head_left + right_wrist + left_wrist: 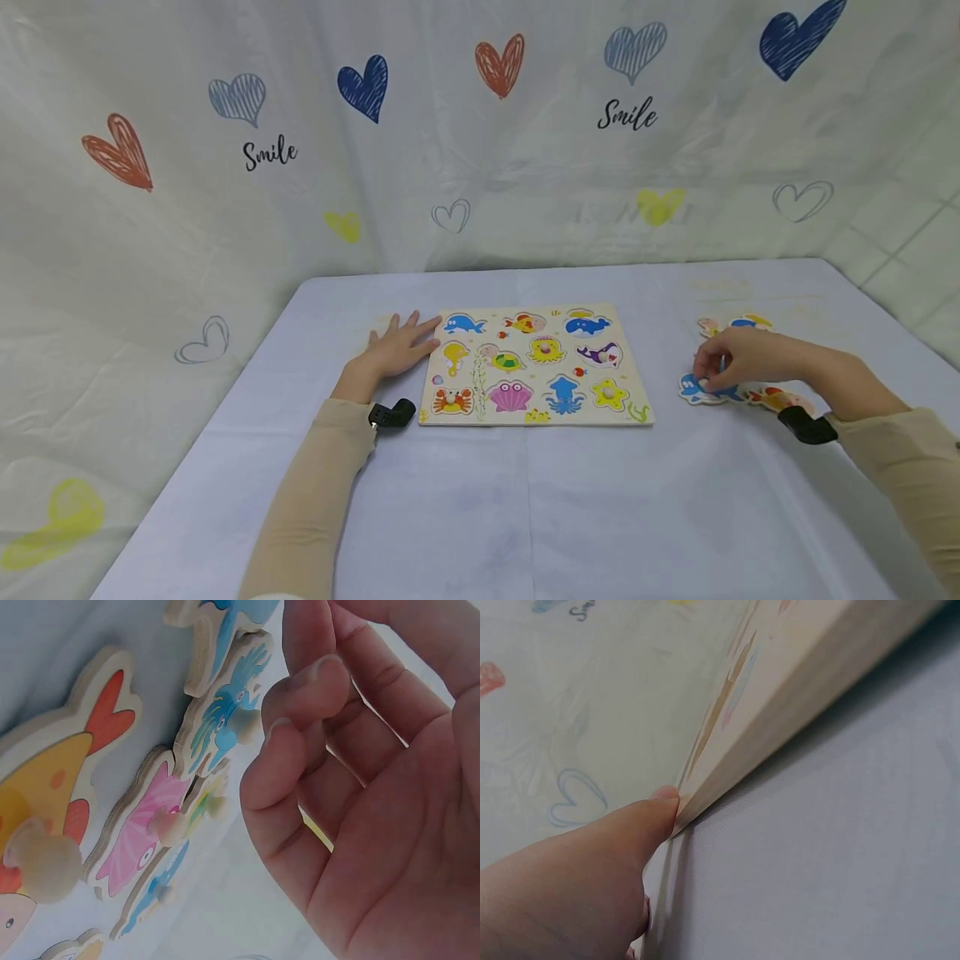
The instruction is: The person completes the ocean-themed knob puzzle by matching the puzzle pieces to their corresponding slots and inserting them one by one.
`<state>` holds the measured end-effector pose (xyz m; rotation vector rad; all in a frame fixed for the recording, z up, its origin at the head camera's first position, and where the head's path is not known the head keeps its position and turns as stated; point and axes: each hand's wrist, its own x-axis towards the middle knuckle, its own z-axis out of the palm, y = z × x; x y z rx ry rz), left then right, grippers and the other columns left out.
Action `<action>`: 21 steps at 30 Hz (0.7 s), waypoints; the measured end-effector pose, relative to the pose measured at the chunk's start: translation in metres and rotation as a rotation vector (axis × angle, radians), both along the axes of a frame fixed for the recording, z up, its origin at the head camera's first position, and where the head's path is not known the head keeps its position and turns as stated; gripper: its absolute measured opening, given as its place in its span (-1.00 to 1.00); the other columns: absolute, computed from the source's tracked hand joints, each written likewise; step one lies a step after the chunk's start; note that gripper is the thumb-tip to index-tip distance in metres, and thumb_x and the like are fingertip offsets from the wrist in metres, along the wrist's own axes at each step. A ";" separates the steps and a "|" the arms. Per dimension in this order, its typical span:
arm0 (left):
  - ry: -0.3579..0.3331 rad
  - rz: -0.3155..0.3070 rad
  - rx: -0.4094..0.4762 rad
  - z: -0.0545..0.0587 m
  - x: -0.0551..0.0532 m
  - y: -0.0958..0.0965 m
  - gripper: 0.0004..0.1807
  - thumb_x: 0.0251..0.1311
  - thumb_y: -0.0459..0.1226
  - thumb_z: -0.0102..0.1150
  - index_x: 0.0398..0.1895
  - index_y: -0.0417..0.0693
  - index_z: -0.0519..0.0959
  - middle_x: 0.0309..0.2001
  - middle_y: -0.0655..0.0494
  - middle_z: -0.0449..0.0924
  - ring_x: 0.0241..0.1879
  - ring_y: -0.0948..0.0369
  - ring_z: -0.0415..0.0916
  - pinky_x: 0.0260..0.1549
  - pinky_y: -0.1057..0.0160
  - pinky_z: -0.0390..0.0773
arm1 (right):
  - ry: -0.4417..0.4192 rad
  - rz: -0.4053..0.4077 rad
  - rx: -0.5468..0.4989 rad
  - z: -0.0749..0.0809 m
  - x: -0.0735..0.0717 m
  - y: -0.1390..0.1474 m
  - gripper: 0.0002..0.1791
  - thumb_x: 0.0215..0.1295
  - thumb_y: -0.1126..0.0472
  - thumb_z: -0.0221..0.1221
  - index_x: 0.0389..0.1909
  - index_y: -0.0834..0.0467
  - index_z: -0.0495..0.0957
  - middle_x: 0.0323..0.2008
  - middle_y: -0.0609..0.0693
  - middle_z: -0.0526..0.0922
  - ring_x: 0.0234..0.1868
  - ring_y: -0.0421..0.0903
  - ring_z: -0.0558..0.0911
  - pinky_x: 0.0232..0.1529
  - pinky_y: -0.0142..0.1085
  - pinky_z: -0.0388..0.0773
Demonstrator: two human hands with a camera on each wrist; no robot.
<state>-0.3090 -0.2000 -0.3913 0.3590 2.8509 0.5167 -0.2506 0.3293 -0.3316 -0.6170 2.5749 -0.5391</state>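
Note:
A wooden peg puzzle board (557,414) lies on the table with pictures of sea animals. My left hand (393,346) rests at its left edge with spread fingers, and the thumb (660,806) touches the board's edge in the left wrist view. On the right, my right hand (738,358) bends over a group of loose knobbed puzzle pieces. Its thumb and forefinger pinch at the knob of a blue puzzle piece (692,392); these fingertips leave the right wrist view. Near the curled fingers there are a squid piece (217,724), a pink shell piece (135,832) and an orange fish piece (49,772).
More loose pieces (752,320) lie behind the right hand. A white cloth (480,517) covers the table. Behind it hangs a pale curtain (420,158) with hearts and lettering. Each wrist wears a small black camera (392,414).

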 end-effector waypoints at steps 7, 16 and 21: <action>-0.006 -0.006 0.005 -0.004 -0.002 0.001 -0.30 0.54 0.20 -0.18 0.66 0.34 0.05 0.66 -0.11 -0.25 0.58 -0.25 -0.51 0.35 -0.49 -0.43 | 0.014 -0.014 0.031 -0.006 0.002 0.005 -0.86 0.29 0.20 0.39 -0.23 0.15 0.67 -0.37 -0.14 0.56 -0.32 -0.13 0.48 -0.36 -0.35 0.50; -0.009 0.001 0.003 -0.005 -0.004 0.000 -0.30 0.55 0.21 -0.20 0.66 0.34 0.04 0.66 -0.09 -0.27 0.58 -0.24 -0.51 0.36 -0.48 -0.44 | 0.056 0.010 0.019 0.004 0.000 -0.001 -0.90 0.29 0.18 0.40 -0.26 0.11 0.70 -0.40 -0.17 0.56 -0.36 -0.19 0.47 -0.38 -0.36 0.49; -0.003 -0.001 0.003 -0.003 -0.003 -0.001 -0.30 0.55 0.20 -0.20 0.66 0.32 0.05 0.65 -0.11 -0.26 0.58 -0.26 -0.51 0.35 -0.49 -0.43 | 0.112 0.003 0.004 0.017 -0.005 -0.015 -0.90 0.28 0.17 0.41 -0.27 0.08 0.71 -0.41 -0.17 0.57 -0.34 -0.15 0.48 -0.38 -0.35 0.48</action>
